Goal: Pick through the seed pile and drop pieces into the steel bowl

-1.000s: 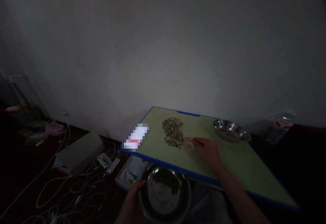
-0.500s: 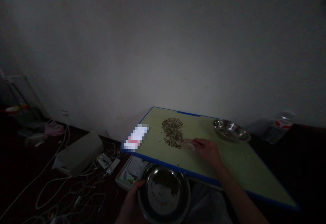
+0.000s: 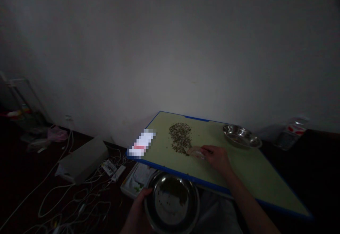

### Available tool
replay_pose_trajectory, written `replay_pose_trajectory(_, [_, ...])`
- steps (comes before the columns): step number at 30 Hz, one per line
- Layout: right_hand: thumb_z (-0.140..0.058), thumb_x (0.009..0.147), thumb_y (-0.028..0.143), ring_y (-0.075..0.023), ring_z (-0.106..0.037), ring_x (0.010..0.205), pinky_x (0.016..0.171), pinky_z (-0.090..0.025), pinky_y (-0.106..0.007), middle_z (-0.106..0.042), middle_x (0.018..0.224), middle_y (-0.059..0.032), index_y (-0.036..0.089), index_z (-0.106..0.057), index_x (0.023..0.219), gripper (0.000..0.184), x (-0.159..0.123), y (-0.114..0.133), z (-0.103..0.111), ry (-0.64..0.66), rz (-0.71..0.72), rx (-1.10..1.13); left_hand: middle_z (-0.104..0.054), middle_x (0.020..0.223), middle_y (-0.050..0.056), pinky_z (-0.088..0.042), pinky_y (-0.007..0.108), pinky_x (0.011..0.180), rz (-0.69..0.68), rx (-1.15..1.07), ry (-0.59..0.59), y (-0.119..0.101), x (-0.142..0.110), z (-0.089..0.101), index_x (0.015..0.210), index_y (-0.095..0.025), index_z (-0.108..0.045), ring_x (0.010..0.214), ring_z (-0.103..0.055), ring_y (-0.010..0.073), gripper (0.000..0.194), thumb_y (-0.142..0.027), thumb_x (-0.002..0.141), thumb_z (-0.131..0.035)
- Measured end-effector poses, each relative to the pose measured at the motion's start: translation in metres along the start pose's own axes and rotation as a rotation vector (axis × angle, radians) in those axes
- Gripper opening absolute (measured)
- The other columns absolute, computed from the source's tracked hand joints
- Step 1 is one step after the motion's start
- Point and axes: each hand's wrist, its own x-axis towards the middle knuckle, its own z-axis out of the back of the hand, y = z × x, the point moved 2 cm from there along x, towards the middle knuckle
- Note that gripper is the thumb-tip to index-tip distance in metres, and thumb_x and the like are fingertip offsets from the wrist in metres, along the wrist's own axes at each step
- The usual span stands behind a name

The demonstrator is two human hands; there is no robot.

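My left hand (image 3: 140, 204) grips the left rim of a shiny steel bowl (image 3: 172, 205), held below the table's front edge. Some dark bits lie inside the bowl. Over the pale green table (image 3: 212, 166) with its blue edging, my right hand (image 3: 216, 156) pinches a clear plastic piece (image 3: 197, 152) with a curved edge; its exact kind cannot be made out. The left end of that piece touches the lower right side of a spread of small dark grains (image 3: 180, 136). A few single grains lie scattered around the spread.
A second steel bowl (image 3: 241, 136) stands at the table's back right. On the left corner lies a blurred-out white, phone-shaped thing (image 3: 142, 143). A plastic bottle (image 3: 292, 133) stands beyond the right side. Cables (image 3: 79, 198) and a grey box (image 3: 83, 159) are on the floor at left.
Hardly anything differs. Both hands keep their holds, and the clear plastic piece stays at the grains with only a tiny shift. A dark speck is now closer to the table's front edge.
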Motion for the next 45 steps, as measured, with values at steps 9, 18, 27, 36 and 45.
replay_pose_trajectory(9, [-0.051,0.081,0.031,-0.0203,-0.070,0.067,0.062,-0.052,-0.028,-0.075,0.078,-0.0041,0.023,-0.076,0.080,0.026,-0.002,0.004,-0.001,-0.019,0.055,0.048,-0.075,0.062,0.008,-0.043,0.038,0.088,-0.016,0.010,-0.028,-0.001,0.000,0.000,0.072,-0.012,-0.072,0.087,-0.069,0.0284,0.028,-0.031,0.079,-0.053])
replay_pose_trajectory(18, [-0.050,0.085,0.032,-0.0201,-0.071,0.070,0.065,-0.056,-0.030,-0.075,0.083,-0.0044,0.022,-0.075,0.085,0.027,-0.017,0.005,-0.003,-0.081,0.161,0.049,-0.075,0.061,0.008,-0.044,0.037,0.086,-0.069,0.011,-0.053,-0.002,0.001,-0.001,0.066,-0.013,-0.072,0.083,-0.070,0.0275,0.025,-0.027,0.077,-0.056])
replay_pose_trajectory(27, [-0.049,0.087,0.025,-0.0181,-0.071,0.069,0.062,-0.057,-0.027,-0.075,0.085,-0.0047,0.023,-0.074,0.090,0.026,-0.030,0.017,-0.003,-0.132,0.281,-0.013,-0.075,0.063,0.007,-0.043,0.037,0.087,-0.050,0.022,-0.039,-0.001,0.002,-0.001,0.067,-0.015,-0.071,0.087,-0.069,0.0278,0.024,-0.028,0.078,-0.055])
replay_pose_trajectory(36, [-0.046,0.092,0.026,-0.0160,-0.071,0.070,0.064,-0.058,-0.026,-0.075,0.087,-0.0039,0.025,-0.072,0.098,0.027,-0.049,0.027,-0.002,-0.150,0.401,0.126,-0.077,0.071,0.009,-0.045,0.036,0.082,-0.005,0.024,-0.011,-0.001,0.000,-0.004,0.075,-0.012,-0.073,0.084,-0.069,0.0268,0.027,-0.030,0.079,-0.054])
replay_pose_trajectory(45, [-0.047,0.091,0.023,-0.0142,-0.070,0.068,0.062,-0.057,-0.023,-0.075,0.085,-0.0034,0.026,-0.070,0.101,0.025,-0.061,0.036,0.005,-0.143,0.435,0.178,-0.076,0.066,0.007,-0.044,0.035,0.084,0.000,0.008,0.050,-0.002,0.002,-0.004,0.073,-0.012,-0.073,0.084,-0.069,0.0258,0.029,-0.030,0.080,-0.051])
